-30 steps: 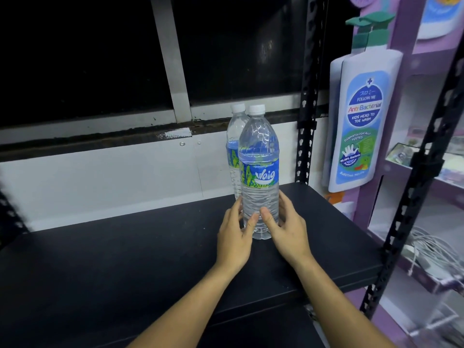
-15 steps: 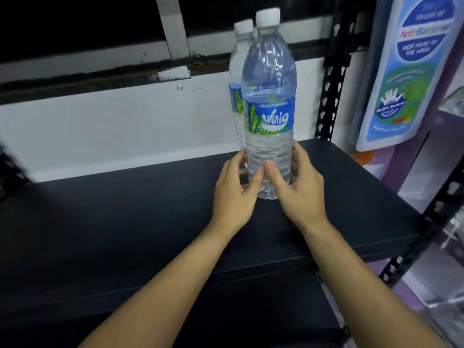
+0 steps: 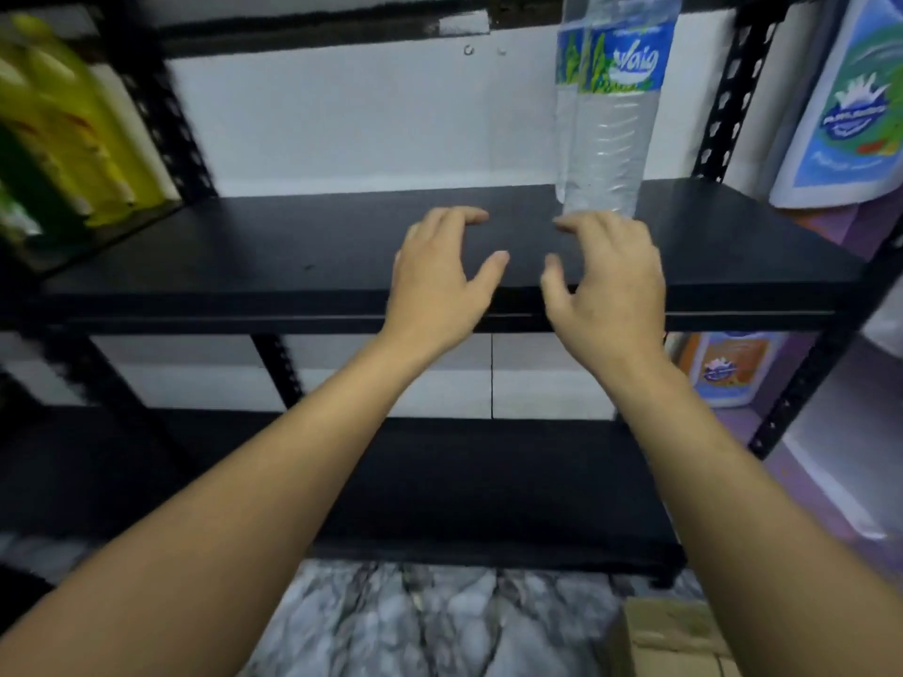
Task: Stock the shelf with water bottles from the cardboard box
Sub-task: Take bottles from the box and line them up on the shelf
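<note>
2 water bottles far right, left hand plus right hand makes 2, 1 cardboard box near right

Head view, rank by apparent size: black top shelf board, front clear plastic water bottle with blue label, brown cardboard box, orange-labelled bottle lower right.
1. black top shelf board
2. front clear plastic water bottle, top cropped
3. brown cardboard box and orange-labelled bottle look alike; both are partly hidden, so unranked.

Open shelf span between yellow bottles far left and water bottles right, black post beyond
</note>
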The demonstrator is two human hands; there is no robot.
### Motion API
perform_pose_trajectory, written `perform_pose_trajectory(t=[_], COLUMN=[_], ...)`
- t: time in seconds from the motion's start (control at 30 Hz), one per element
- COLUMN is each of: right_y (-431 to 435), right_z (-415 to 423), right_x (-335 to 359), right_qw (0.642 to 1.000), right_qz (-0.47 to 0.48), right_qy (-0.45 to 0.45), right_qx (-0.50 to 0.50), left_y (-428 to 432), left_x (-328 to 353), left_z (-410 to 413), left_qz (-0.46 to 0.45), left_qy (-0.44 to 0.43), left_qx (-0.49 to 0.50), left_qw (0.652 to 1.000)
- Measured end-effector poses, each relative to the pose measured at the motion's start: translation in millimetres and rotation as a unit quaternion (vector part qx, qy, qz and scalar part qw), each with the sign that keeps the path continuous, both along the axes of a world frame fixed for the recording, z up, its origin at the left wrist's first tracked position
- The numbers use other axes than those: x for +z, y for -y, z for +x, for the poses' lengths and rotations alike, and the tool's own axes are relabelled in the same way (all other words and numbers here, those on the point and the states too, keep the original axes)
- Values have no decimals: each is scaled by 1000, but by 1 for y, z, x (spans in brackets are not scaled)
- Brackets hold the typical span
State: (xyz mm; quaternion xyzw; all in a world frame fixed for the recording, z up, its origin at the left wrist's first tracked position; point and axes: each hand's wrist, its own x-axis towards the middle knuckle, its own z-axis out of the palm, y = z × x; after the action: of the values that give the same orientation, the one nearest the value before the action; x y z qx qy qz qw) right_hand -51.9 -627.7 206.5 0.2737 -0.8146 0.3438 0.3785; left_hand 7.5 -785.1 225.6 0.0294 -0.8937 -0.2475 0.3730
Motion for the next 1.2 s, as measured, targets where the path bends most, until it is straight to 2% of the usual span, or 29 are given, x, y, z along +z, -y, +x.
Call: perform_pose_trajectory(t=[0.1,0.2,0.4,0.6,0.83,0.9,1.1,1.2], right_y=[19,47,108,168,207,210,205,195], right_z=[65,127,244,348,436,453,492,511], right_x=[-25,-49,-105,-164,-237,-256,-296,-312], right_qw=[995,976,924,861,782,755,676,642], right_qz=[84,173,289,382,472,495,545,548], right_qy=[18,77,126,138,143,149,154,196], right_qx=[51,105,217,306,381,403,471,499], left_y=[18,42,94,138,163,164,144,136], left_x=[-24,-51,-104,-163,-247,-272,-333,-357], left_z=[78,163,323,452,561,584,636,648], left_qz=[-49,-77,-64,-3,74,105,235,286], left_qy=[22,75,187,267,338,356,356,355], left_qx=[56,113,228,316,366,370,330,317], left_qw=[997,988,953,910,864,852,842,832])
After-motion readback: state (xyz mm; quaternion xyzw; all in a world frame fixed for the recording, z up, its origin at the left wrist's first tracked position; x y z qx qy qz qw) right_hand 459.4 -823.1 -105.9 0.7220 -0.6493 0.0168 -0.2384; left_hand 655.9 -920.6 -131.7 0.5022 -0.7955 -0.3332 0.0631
